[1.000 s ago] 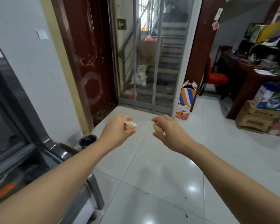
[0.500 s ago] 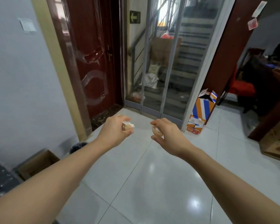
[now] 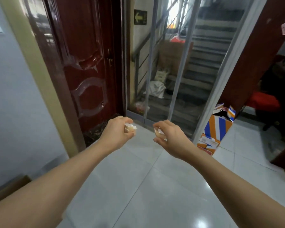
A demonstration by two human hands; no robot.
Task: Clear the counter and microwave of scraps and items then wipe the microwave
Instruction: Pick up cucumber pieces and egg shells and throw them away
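Two scraps, prob. eggshell bits: one pale piece (image 3: 130, 127) pinched in left hand (image 3: 118, 134), other piece (image 3: 159, 131) pinched in right hand (image 3: 171, 137), both held out over tiled floor (image 3: 138, 186), apart. Dark red door (image 3: 85, 63) ahead-left, striped carton (image 3: 216, 129) right. Step: carrying scraps off for disposal. Next needs a bin; none in view.
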